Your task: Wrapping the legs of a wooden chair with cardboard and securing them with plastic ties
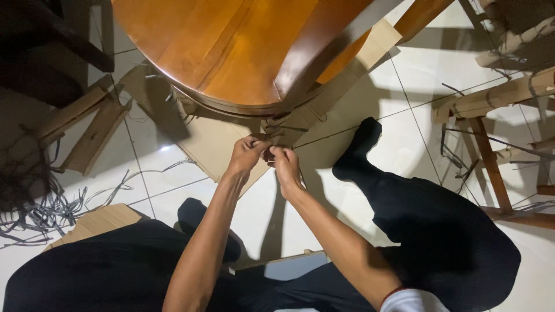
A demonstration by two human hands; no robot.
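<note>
Both hands meet under the rim of a round polished wooden table top. My left hand and my right hand pinch something small and dark between their fingertips, at a cardboard-wrapped part below the table's edge. It looks like a thin strap or string; I cannot tell which. A flat cardboard sheet lies on the white tile floor beneath them. My legs in black trousers and socks spread to either side.
Cardboard strips and a tangle of grey plastic straps lie at left. At right stands a cardboard-wrapped wooden frame with loose straps. A dark chair is at top left. Another cardboard piece lies near my left knee.
</note>
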